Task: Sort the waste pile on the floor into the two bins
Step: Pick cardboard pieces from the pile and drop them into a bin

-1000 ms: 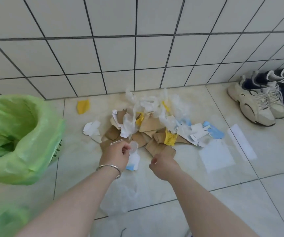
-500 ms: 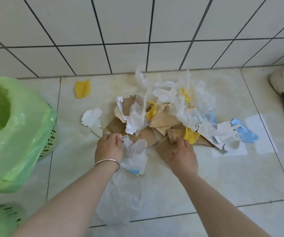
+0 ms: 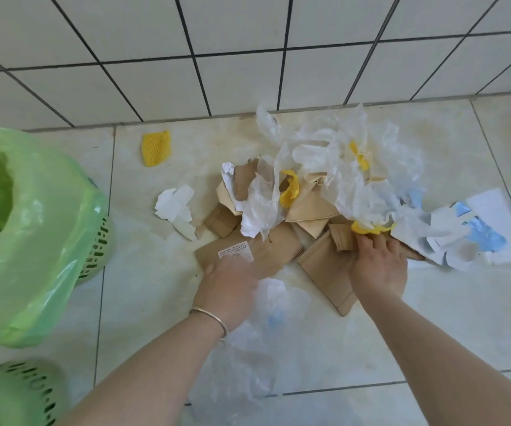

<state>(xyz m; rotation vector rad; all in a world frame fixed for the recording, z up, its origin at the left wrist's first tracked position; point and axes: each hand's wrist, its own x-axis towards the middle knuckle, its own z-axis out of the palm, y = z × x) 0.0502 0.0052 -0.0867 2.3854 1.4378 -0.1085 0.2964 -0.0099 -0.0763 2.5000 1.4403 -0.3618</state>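
Observation:
The waste pile (image 3: 315, 192) lies on the floor against the tiled wall: torn brown cardboard, crumpled white plastic film, yellow foam netting, white paper scraps and blue bits. My left hand (image 3: 229, 290), blurred, grips the near edge of a flat cardboard piece with a white label (image 3: 238, 252). My right hand (image 3: 378, 265) is closed on a corrugated cardboard scrap (image 3: 341, 239) just below a yellow net piece (image 3: 368, 229). A green bin with a green bag liner (image 3: 32, 229) stands at the left. A second green bin (image 3: 17, 395) shows at the bottom left corner.
A loose yellow net piece (image 3: 156, 148) and torn white paper (image 3: 175, 207) lie apart, left of the pile. Clear plastic film (image 3: 248, 364) is spread on the floor under my wrists. A white sheet (image 3: 494, 222) lies at the right. The wall closes off the far side.
The view has tilted down and closer to the pile. My right hand moved forward to the corrugated scrap; my left hand shifted onto the labelled cardboard, which now lies flat in view.

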